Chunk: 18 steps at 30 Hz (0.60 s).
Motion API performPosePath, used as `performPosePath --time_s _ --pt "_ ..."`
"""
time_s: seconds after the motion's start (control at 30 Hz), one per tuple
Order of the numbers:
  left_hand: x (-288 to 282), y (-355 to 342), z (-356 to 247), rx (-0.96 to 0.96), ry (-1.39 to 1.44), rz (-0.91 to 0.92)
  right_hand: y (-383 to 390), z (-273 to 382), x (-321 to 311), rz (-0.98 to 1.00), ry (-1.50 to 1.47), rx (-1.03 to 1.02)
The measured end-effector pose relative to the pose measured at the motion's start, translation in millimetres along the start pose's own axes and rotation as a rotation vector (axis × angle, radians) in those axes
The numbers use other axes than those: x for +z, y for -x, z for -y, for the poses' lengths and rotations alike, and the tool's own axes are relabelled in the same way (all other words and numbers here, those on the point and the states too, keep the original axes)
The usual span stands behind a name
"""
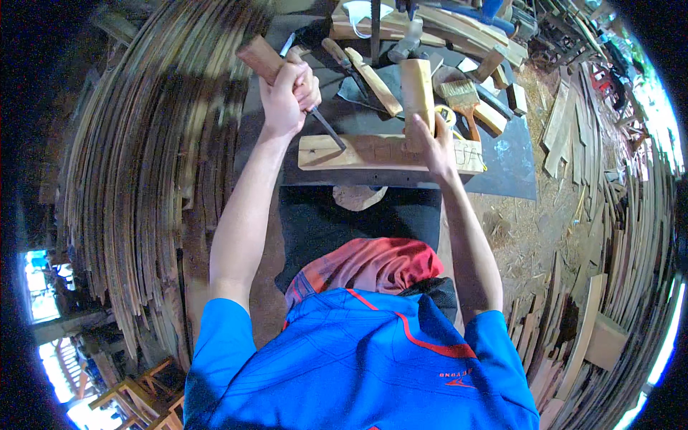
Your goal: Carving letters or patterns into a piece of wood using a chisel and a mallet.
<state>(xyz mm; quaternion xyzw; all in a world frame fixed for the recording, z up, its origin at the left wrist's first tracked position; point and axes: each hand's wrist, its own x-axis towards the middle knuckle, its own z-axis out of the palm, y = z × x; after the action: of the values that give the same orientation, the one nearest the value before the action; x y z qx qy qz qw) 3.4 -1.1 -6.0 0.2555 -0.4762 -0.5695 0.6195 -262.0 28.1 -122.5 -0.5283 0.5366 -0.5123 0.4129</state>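
Note:
My left hand (pixel 290 97) is closed around a chisel (pixel 328 127), raised at the far left of the bench. Its brown, blocky wooden handle (pixel 259 57) sticks out above the fist, and the metal blade slants down to the right. The blade tip meets a long pale wooden beam (pixel 362 152) near its left part; a dark mark lies there. My right hand (pixel 435 147) is over the beam's right part, fingers wrapped round the lower end of a thick light wooden block (pixel 416 86). Pencil-like lines show on the beam beside this hand.
A brush (pixel 460 97), a yellow tape measure (pixel 446 115), a hammer (pixel 407 41) and wooden-handled tools (pixel 344 61) lie behind the beam on the dark bench (pixel 512 161). A white mask (pixel 364 14) lies farther back. Stacked wooden strips (pixel 136 165) line the left; loose boards (pixel 559 129) lie right.

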Motion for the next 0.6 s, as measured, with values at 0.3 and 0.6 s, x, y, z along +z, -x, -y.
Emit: performPosePath --time_s 0.3,0.6 --pt "5.0 5.4 2.9 0.024 -0.030 0.056 18.9 270.2 -18.0 0.134 0.181 -0.548" --pt "14.5 12.9 1.8 -0.006 0.046 0.043 19.9 308.3 -3.1 0.255 0.389 -0.887"
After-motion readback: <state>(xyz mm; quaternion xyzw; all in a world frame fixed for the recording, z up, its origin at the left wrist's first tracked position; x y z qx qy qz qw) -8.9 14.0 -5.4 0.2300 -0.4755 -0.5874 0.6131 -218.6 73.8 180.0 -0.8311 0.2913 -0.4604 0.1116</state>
